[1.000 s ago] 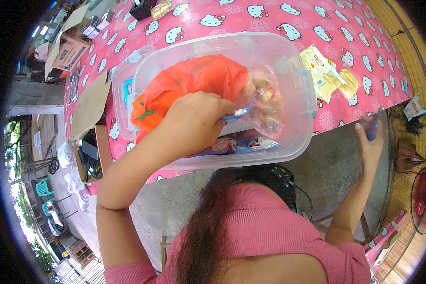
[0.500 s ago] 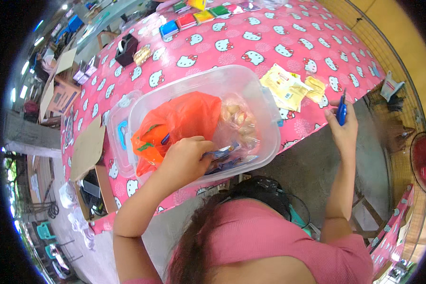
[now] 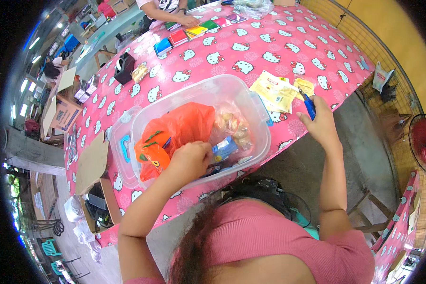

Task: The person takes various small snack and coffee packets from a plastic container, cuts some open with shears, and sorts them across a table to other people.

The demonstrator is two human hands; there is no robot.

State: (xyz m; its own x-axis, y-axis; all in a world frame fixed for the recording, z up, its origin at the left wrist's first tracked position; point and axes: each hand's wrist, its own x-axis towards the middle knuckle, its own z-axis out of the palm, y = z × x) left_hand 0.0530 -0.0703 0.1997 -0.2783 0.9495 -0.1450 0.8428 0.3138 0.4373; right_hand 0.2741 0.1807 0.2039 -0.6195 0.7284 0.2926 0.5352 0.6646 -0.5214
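Note:
A large clear plastic bin (image 3: 261, 137) stands at the near edge of the table. My left hand (image 3: 193, 160) reaches into it, fingers curled against a blue packet (image 3: 225, 148); the fingertips are partly hidden. Beside that hand lies a bulging orange plastic bag (image 3: 187, 124). A clear bag of pale round pieces (image 3: 234, 127) fills the bin's right end. My right hand (image 3: 323, 122) grips a small blue-handled tool (image 3: 309, 107) with a dark pointed tip, held above the table edge near some yellow-and-white packets (image 3: 273, 91).
The bin's lid (image 3: 120, 142) lies to its left. An open cardboard box (image 3: 110, 201) holds dark items at the left edge. Farther back are a black holder (image 3: 124, 68) and a row of coloured packs (image 3: 179, 38), with another person's hand (image 3: 189, 21) beside them.
My right hand has moved left and slightly down with the tool, closer to the yellow packets. The blue packet beside my left fingers shows more fully. A co-worker has come into view.

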